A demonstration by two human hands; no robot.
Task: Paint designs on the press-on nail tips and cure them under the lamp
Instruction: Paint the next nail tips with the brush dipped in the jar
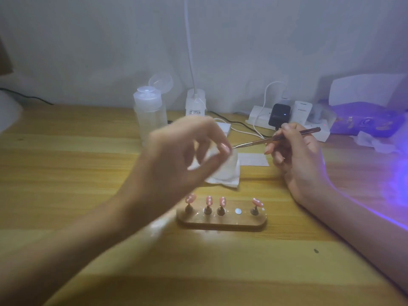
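Note:
A wooden holder (221,224) stands on the table with several pink nail tips (208,200) on small pegs and one bare silver spot (238,211). Above it, my left hand (176,155) pinches a white wipe (223,171) between thumb and fingers; the hand is blurred. My right hand (295,157) grips a thin metallic nail brush (273,139), whose tip points left and meets the wipe at my left fingertips. The curing lamp (366,120) glows purple at the far right.
A clear pump bottle (150,113) with its lid flipped open stands behind my left hand. A white desk-lamp base (196,103), a power strip (260,118) with plugs and cables, a white paper (254,159) and crumpled tissue (373,141) lie along the back.

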